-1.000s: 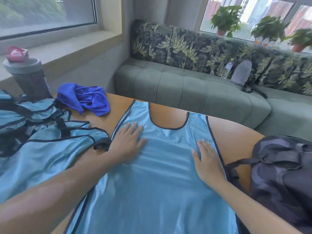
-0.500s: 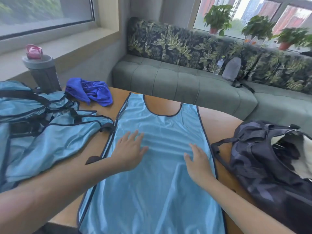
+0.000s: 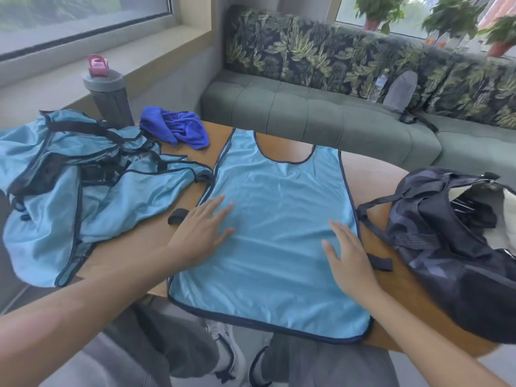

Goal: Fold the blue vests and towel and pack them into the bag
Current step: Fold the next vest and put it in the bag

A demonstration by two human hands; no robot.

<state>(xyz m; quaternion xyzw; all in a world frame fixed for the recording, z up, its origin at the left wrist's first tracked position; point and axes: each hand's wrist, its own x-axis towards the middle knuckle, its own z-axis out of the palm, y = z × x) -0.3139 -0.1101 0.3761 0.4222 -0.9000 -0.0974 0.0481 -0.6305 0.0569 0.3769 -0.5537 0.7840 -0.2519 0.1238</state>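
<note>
Two hands press the vest [image 3: 279, 219] flat, its neckline pointing away.

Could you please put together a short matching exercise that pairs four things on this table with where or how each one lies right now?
Things:
1. spread vest
2. towel
3. bag
4. bottle

States:
A. crumpled, at the far edge of the table, beside the bottle
B. open, at the right end of the table
C. flat on the table, under both hands
D. upright, behind the heap of vests

Pairs: 1-C, 2-A, 3-B, 4-D. The left hand and the right hand both rest flat on the spread vest.
</note>
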